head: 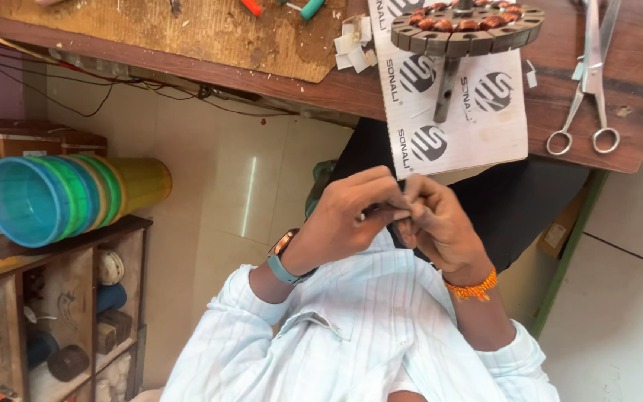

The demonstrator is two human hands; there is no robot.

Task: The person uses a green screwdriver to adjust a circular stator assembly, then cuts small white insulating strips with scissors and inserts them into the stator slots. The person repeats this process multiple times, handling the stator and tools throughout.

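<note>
Shirt: pale blue-white striped long-sleeved cotton shirt (359, 335), cuffs pushed up past the wrists, chest pocket with a flap | Left wrist: wristwatch with a teal strap and copper-coloured case (284, 257) | Right wrist: orange knotted thread band (472, 286) | Legs: dark trousers (515, 201) | Hands: bare

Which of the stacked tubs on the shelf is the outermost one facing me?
The blue tub: its open mouth fronts the stack lying on its side; green and yellow tubs sit behind it.
</note>
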